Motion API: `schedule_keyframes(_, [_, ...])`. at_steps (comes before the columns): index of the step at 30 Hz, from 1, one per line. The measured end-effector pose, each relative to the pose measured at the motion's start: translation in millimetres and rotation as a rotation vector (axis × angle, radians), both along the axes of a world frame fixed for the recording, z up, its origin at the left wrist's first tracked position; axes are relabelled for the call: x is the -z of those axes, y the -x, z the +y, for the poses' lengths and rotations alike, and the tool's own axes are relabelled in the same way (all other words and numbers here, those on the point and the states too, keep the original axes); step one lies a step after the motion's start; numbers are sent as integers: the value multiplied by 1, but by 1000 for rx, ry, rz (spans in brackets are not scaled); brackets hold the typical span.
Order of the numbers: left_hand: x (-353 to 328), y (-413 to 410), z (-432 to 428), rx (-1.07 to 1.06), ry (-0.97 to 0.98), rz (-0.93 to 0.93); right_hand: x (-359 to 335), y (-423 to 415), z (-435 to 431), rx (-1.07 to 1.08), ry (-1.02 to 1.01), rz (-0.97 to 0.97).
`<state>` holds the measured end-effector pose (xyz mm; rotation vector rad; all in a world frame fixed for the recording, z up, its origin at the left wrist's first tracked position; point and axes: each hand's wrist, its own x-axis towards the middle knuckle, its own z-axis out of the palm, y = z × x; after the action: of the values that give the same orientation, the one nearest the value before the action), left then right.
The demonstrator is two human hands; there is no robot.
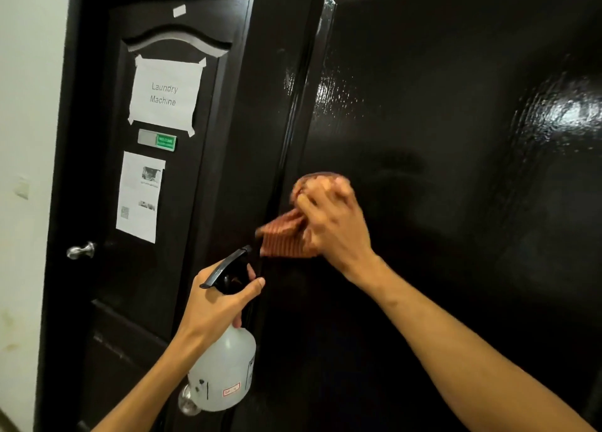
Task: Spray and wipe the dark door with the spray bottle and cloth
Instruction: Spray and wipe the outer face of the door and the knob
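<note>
A glossy dark door (456, 138) fills the right of the view, with wet sheen on its upper left part. My right hand (332, 226) grips a reddish-brown cloth (283, 236) and presses it against the door near its left edge; the hand is motion-blurred. My left hand (215, 304) grips the neck of a translucent white spray bottle (224, 366) with a black trigger head, held upright just below the cloth, nozzle pointing up and right toward the door.
A second dark door (146, 285) to the left bears a "Laundry Machine" paper sign (164, 94), a green slider plate, a printed notice and a silver knob (81, 250). Another silver knob (189, 400) shows behind the bottle. A white wall (22, 171) lies far left.
</note>
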<state>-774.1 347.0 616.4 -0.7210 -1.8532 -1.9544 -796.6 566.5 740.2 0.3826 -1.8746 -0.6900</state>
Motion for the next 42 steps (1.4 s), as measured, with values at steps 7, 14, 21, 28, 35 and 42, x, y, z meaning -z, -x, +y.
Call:
schedule_keyframes(7, [6, -8, 27, 58, 15, 1, 94, -34, 40, 61, -75, -74])
schedule_keyframes(14, [2, -19, 69, 137, 59, 7, 32, -75, 92, 168, 378, 279])
schedule_keyframes(21, [-2, -39, 99, 164, 80, 50, 82, -96, 107, 155, 103, 12])
schedule_keyframes(28, [-6, -54, 134, 229, 57, 47, 16, -163, 199, 233, 584, 454])
schedule_keyframes(35, [-2, -80, 187, 370, 125, 34, 124, -196, 218, 248, 255, 28])
schedule_keyframes(42, [-5, -113, 231, 465, 119, -4, 17, -235, 292, 323, 583, 456])
